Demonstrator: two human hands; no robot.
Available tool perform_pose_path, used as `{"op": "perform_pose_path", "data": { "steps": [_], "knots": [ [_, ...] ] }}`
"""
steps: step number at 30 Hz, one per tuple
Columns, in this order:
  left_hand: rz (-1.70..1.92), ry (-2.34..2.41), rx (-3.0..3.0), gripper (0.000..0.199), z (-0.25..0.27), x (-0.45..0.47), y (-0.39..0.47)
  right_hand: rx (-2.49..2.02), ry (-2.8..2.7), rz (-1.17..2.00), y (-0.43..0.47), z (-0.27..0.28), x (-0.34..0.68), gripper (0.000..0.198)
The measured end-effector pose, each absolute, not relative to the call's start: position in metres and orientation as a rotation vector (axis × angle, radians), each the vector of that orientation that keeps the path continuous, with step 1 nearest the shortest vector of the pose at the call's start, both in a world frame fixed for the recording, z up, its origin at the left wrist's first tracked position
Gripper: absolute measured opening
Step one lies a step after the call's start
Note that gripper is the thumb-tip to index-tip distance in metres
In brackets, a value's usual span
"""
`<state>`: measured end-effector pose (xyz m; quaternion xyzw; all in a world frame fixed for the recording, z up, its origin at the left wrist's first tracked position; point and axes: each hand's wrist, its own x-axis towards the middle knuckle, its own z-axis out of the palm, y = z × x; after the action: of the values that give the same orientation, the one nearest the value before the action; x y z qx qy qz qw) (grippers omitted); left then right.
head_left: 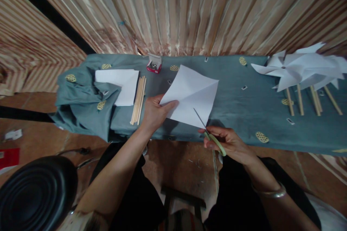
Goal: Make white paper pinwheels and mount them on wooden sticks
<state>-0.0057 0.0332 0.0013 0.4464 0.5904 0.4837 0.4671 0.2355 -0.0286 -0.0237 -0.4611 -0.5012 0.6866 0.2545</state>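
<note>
A square sheet of white paper [192, 90] with diagonal creases is held up over the cloth. My left hand [157, 112] pinches its left corner, thumb on top. In my right hand [226, 140] is a pair of scissors [217, 143] with light green handles. One dark blade lies over the paper at its near right corner; the other blade is hidden, apparently beneath the sheet. Left of my left hand lie several thin wooden sticks [138, 99] side by side, next to a stack of white paper [127, 92].
A small red box [154, 64] of metal pins stands open at the back. Several white paper pinwheels [298, 66] on sticks lie at the right. A green cloth [233, 97] covers the table, against a striped curtain [173, 11]. A black round stool [35, 195] is at lower left.
</note>
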Motion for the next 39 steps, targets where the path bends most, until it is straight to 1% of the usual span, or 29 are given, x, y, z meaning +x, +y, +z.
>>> {"op": "perform_pose_path", "data": {
  "steps": [7, 15, 22, 30, 39],
  "knots": [
    [1.186, 1.465, 1.124, 0.024, -0.001, -0.007, 0.034, -1.272, -1.335, 1.865, -0.028, -0.024, 0.235, 0.046],
    [1.19, 1.447, 1.085, 0.021, -0.001, -0.004, 0.033, -1.287, -1.31, 1.898, -0.028, -0.025, 0.235, 0.046],
    [1.134, 1.403, 1.095, 0.023, -0.008, -0.001, 0.03, -1.245, -1.437, 1.845, -0.027, -0.022, 0.236, 0.038],
    [1.147, 1.41, 1.087, 0.022, -0.009, -0.001, 0.03, -1.284, -1.311, 1.899, -0.028, -0.024, 0.234, 0.038],
    [1.148, 1.392, 1.046, 0.026, -0.009, 0.0, 0.03, -1.29, -1.349, 1.88, -0.027, -0.02, 0.233, 0.04]
  ]
}}
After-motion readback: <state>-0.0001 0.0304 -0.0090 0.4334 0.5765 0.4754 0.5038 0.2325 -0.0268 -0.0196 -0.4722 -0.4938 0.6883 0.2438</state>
